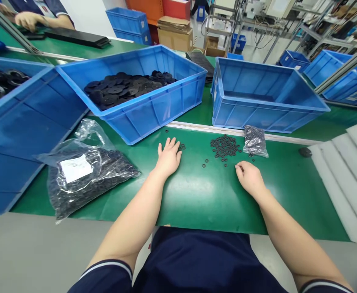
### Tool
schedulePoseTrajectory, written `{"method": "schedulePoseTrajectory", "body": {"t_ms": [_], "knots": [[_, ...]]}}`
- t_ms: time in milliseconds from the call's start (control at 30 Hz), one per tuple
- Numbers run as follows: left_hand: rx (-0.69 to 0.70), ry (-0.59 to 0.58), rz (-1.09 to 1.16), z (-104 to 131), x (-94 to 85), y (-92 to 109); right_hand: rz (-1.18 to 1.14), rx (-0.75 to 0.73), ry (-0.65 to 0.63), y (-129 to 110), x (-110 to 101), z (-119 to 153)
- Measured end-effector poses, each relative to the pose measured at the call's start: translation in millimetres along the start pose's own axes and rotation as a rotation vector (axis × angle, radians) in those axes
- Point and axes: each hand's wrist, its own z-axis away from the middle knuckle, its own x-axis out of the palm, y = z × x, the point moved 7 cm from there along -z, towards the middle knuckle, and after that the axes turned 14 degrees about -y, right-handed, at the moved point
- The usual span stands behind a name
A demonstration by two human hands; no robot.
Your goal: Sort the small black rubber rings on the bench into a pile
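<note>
My left hand (167, 158) lies palm down on the green table mat (202, 199), fingers spread. A few small black rings (182, 146) sit beside its fingertips. My right hand (250, 177) rests on the mat with its fingers curled together; whatever they may hold is hidden. Just beyond it is a loose pile of small black rings (225, 146), with several stray rings around. A small clear bag of dark parts (254, 140) lies at the pile's right. To the left of my left arm sits a large clear plastic bag (88, 179) full of small black parts, with a white label.
Behind my hands stand a blue bin (156, 114) holding black discs (126, 87) and another blue bin (266, 110). A third bin (34, 134) with black rings is at far left. White foam sheets (346, 175) lie right. A co-worker's hand (28, 20) shows at upper left.
</note>
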Motion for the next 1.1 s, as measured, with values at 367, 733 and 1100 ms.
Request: {"method": "schedulePoseTrajectory", "body": {"t_ms": [367,733,1100], "knots": [[-0.030,0.099,-0.024,0,-10.6,1,-0.002,0.190,0.098,23,-5,-14],[0.041,-0.186,-0.266,12,20.5,39,0.098,0.251,0.130,31,-12,-22],[0.444,-0.254,-0.295,120,58.4,102,-0.071,0.058,0.204,29,-6,-14]]}}
